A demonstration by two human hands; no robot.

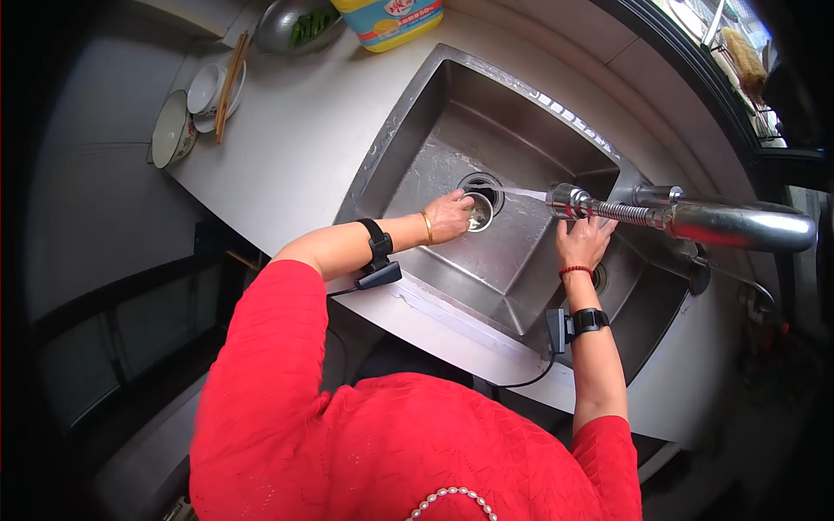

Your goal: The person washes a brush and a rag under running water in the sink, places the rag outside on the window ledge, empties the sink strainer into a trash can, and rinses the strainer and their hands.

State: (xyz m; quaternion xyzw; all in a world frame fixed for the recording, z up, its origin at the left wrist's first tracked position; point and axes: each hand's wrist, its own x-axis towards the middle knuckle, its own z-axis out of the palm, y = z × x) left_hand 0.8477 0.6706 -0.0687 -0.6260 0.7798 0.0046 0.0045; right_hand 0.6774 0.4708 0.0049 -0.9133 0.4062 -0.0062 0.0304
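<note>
My left hand grips the rim of a small metal sink strainer, with pale scraps inside it. The strainer is held just beside the drain hole in the larger basin of the steel sink. A stream of water runs from the faucet head toward the drain. My right hand rests at the divider between the two basins, below the faucet head. Its thumb and fingers are apart and seem to hold nothing; the faucet covers some fingertips.
Chopsticks lie across stacked white bowls at the counter's left end. A metal bowl with green vegetables and a yellow jug stand behind the sink. The curved faucet neck reaches in from the right.
</note>
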